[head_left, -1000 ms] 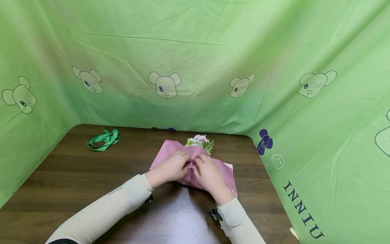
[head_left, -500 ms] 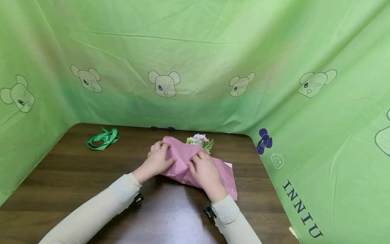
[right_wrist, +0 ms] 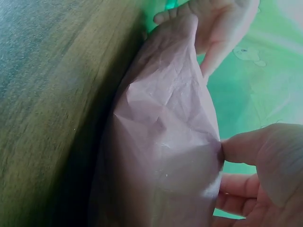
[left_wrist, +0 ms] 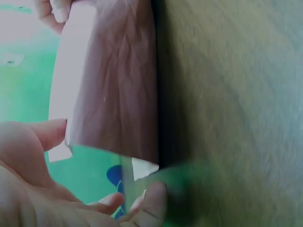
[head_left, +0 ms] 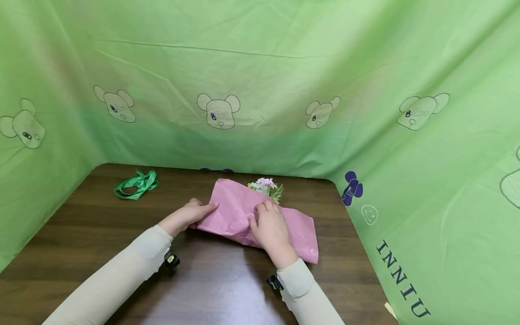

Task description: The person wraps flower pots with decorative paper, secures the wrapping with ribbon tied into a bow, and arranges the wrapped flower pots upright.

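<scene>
One pink, creased paper sheet (head_left: 232, 206) over dark wood-grained table (head_left: 219, 284), long axis ten o'clock to four; right hand (head_left: 273, 229) pinches its middle; left hand (head_left: 188, 215), spread loose, touches ten-o'clock end

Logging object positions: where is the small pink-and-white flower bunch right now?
In the head view, the flower bunch shows just past the far edge of the pink paper sheet, beyond the right hand and right of the coiled green ribbon.

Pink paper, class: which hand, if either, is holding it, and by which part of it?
The right hand pinches the paper near its middle. The left hand seems only to touch its left end with the thumb.
</scene>
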`<state>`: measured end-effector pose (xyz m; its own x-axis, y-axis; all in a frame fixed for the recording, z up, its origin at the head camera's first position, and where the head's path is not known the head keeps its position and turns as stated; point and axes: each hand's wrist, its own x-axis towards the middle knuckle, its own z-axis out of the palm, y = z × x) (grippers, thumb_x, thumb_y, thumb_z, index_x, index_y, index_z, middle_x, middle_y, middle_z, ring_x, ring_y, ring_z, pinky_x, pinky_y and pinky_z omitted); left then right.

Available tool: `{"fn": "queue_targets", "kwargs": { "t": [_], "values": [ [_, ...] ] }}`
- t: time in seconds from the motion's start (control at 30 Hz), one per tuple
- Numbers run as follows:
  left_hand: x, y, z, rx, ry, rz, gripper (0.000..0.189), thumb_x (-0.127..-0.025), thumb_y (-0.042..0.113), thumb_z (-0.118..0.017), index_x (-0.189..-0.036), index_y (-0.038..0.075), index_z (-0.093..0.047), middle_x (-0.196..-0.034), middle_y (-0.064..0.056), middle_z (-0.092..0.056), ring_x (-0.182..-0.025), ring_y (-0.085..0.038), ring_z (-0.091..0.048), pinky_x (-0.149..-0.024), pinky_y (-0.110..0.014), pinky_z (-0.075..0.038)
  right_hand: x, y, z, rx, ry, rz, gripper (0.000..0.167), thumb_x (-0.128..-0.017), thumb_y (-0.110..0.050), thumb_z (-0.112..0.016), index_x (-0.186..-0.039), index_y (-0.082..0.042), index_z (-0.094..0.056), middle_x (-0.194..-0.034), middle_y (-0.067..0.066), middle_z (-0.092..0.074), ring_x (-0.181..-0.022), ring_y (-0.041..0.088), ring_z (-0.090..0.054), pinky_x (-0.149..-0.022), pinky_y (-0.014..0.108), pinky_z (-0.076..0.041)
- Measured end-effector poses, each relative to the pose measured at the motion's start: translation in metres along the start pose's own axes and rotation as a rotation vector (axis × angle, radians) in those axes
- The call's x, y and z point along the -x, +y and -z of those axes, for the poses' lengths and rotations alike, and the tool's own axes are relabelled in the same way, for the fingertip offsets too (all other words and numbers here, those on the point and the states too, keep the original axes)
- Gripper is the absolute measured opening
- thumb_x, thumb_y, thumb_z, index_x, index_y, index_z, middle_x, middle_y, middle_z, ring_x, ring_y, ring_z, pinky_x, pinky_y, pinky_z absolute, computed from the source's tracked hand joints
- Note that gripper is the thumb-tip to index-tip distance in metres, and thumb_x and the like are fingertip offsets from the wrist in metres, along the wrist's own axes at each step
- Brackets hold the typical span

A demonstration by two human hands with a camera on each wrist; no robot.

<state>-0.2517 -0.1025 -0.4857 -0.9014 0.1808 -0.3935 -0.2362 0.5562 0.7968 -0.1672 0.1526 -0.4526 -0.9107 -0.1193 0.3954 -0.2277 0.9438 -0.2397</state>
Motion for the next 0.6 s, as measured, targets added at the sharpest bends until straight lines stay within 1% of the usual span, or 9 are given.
{"fn": "queue_targets", "kwargs": {
  "t": [0.07, 0.17, 0.2, 0.27, 0.33, 0.37, 0.43, 0.5, 0.6],
  "values": [
    [0.002, -0.001, 0.002, 0.018, -0.056, 0.025, 0.079, -0.094, 0.065, -0.059, -0.125, -0.006, -0.049, -0.103, -0.017, -0.057, -0.075, -0.024, -0.06, -0.059, -0.036, -0.054, -0.001, 0.0, 0.001, -0.01, -0.011, 0.004, 0.029, -0.092, -0.029, -0.073, -0.107, -0.004, -0.07, -0.111, 0.011, -0.063, -0.111, 0.035, -0.06, -0.099, 0.047, -0.05],
    [0.005, -0.002, 0.006, 0.029, -0.15, 0.032, 0.067, -0.094, 0.069, -0.055, -0.102, 0.003, -0.061, -0.086, -0.008, -0.065, -0.069, -0.019, -0.059, -0.057, -0.033, -0.053, -0.002, 0.0, 0.003, -0.04, -0.031, -0.002, 0.032, -0.091, -0.027, -0.075, -0.11, -0.002, -0.071, -0.114, 0.012, -0.063, -0.117, 0.035, -0.059, -0.105, 0.046, -0.047],
    [0.007, -0.003, 0.007, 0.017, -0.17, 0.028, 0.065, -0.094, 0.07, -0.054, -0.094, 0.006, -0.064, -0.08, -0.005, -0.065, -0.065, -0.018, -0.058, -0.056, -0.032, -0.052, -0.002, 0.0, 0.004, -0.048, -0.04, -0.006, 0.033, -0.09, -0.027, -0.076, -0.111, -0.002, -0.071, -0.115, 0.012, -0.063, -0.119, 0.035, -0.059, -0.107, 0.045, -0.046],
    [0.011, -0.003, 0.009, -0.018, -0.19, 0.019, 0.063, -0.094, 0.072, -0.052, -0.079, 0.011, -0.061, -0.069, -0.002, -0.061, -0.059, -0.016, -0.054, -0.053, -0.03, -0.049, -0.002, 0.0, 0.005, -0.065, -0.059, -0.016, 0.036, -0.09, -0.027, -0.077, -0.114, -0.001, -0.071, -0.117, 0.012, -0.063, -0.122, 0.035, -0.057, -0.11, 0.044, -0.044],
    [0.014, -0.004, 0.011, -0.055, -0.192, 0.022, 0.065, -0.094, 0.074, -0.051, -0.07, 0.013, -0.056, -0.063, -0.001, -0.055, -0.055, -0.015, -0.048, -0.05, -0.029, -0.045, -0.003, 0.001, 0.006, -0.076, -0.071, -0.022, 0.037, -0.089, -0.027, -0.078, -0.115, -0.002, -0.071, -0.119, 0.012, -0.063, -0.124, 0.034, -0.057, -0.111, 0.044, -0.044],
    [0.016, -0.004, 0.013, -0.069, -0.191, 0.028, 0.066, -0.093, 0.074, -0.051, -0.068, 0.014, -0.053, -0.061, -0.002, -0.052, -0.054, -0.015, -0.046, -0.049, -0.029, -0.043, -0.003, 0.001, 0.006, -0.076, -0.077, -0.023, 0.037, -0.089, -0.028, -0.078, -0.116, -0.003, -0.071, -0.119, 0.011, -0.062, -0.124, 0.034, -0.057, -0.111, 0.044, -0.044],
    [0.018, -0.006, 0.014, -0.081, -0.191, 0.038, 0.067, -0.093, 0.076, -0.05, -0.07, 0.013, -0.049, -0.062, -0.003, -0.05, -0.053, -0.016, -0.045, -0.049, -0.028, -0.042, -0.003, 0.001, 0.005, -0.084, -0.082, -0.024, 0.037, -0.09, -0.028, -0.078, -0.116, -0.003, -0.071, -0.121, 0.012, -0.062, -0.126, 0.034, -0.056, -0.111, 0.044, -0.044],
    [0.018, -0.008, 0.015, -0.052, -0.191, 0.056, 0.067, -0.092, 0.076, -0.05, -0.076, 0.011, -0.05, -0.065, -0.003, -0.053, -0.055, -0.016, -0.047, -0.05, -0.027, -0.042, -0.004, 0.001, 0.006, -0.089, -0.082, -0.025, 0.037, -0.09, -0.027, -0.078, -0.117, -0.003, -0.071, -0.122, 0.012, -0.062, -0.127, 0.035, -0.055, -0.111, 0.045, -0.044],
    [0.015, -0.012, 0.015, -0.015, -0.202, 0.07, 0.065, -0.093, 0.076, -0.049, -0.078, 0.013, -0.05, -0.068, -0.003, -0.054, -0.059, -0.015, -0.051, -0.05, -0.027, -0.042, -0.004, 0.001, 0.006, -0.098, -0.081, -0.031, 0.037, -0.09, -0.027, -0.078, -0.117, -0.003, -0.071, -0.123, 0.013, -0.062, -0.128, 0.035, -0.055, -0.11, 0.045, -0.045]
  ]
}}
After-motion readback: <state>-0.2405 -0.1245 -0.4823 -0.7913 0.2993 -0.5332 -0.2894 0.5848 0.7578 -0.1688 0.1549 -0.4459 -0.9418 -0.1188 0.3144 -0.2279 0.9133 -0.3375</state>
